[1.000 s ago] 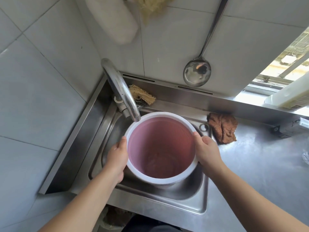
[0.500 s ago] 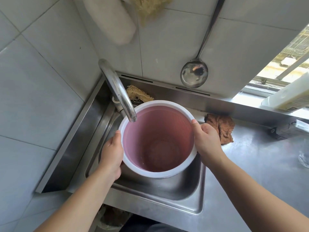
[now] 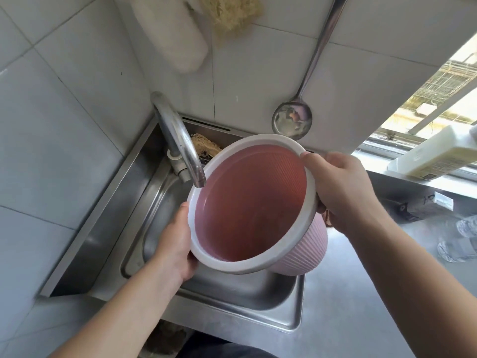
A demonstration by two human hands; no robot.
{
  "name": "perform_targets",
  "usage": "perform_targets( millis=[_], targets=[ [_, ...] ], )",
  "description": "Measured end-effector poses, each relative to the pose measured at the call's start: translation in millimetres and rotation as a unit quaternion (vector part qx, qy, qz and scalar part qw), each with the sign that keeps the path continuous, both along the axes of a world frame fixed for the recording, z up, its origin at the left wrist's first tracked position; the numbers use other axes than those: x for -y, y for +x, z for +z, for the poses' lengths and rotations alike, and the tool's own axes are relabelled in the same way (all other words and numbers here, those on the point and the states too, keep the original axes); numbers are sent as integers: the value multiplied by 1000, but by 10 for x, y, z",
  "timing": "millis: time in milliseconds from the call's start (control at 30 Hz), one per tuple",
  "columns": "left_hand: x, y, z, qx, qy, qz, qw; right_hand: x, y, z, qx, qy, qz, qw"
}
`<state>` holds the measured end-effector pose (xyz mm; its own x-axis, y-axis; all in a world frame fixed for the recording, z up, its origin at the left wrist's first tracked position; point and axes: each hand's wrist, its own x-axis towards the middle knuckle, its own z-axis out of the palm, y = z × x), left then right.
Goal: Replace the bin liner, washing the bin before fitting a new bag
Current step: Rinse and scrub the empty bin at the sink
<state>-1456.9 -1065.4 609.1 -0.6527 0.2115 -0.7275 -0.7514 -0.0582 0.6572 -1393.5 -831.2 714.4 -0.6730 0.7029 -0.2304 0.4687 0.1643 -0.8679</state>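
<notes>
While no liner sits in it, I judge the old bag already gone and the wash underway. My left hand (image 3: 178,236) grips the rim of the pink bin (image 3: 251,205), tilted over the sink (image 3: 160,202) beside the dry tap (image 3: 180,140); my right hand (image 3: 340,189) clamps the far rim. Rinsing, drying and the new bag remain.

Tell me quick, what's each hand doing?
Left hand: grips the white rim of the round pink plastic bin.
Right hand: grips the rim's opposite side.
</notes>
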Motion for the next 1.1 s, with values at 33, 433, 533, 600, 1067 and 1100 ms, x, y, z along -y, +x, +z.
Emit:
perform_targets(
  millis=[33, 433, 533, 600, 1067, 1100],
  targets=[
    [-3, 15, -2, 9, 11, 1, 1000, 19, -2, 54, 4, 4, 12, 1000],
    [-12, 528, -581, 160, 22, 21, 987, 242, 32, -104, 100, 124, 75, 984],
    [-25, 585, -691, 166, 26, 16, 986, 284, 4, -186, 124, 142, 78, 979],
    [-12, 570, -743, 174, 30, 19, 984, 322, -47, -217, 135, 158, 87, 974],
    [103, 548, -829, 259, 114, 17, 959, 585, -444, -334, 201, 229, 156, 940],
    [101, 552, -846, 260, 111, 17, 959, 586, -461, -347, 210, 236, 157, 936]
  ],
)
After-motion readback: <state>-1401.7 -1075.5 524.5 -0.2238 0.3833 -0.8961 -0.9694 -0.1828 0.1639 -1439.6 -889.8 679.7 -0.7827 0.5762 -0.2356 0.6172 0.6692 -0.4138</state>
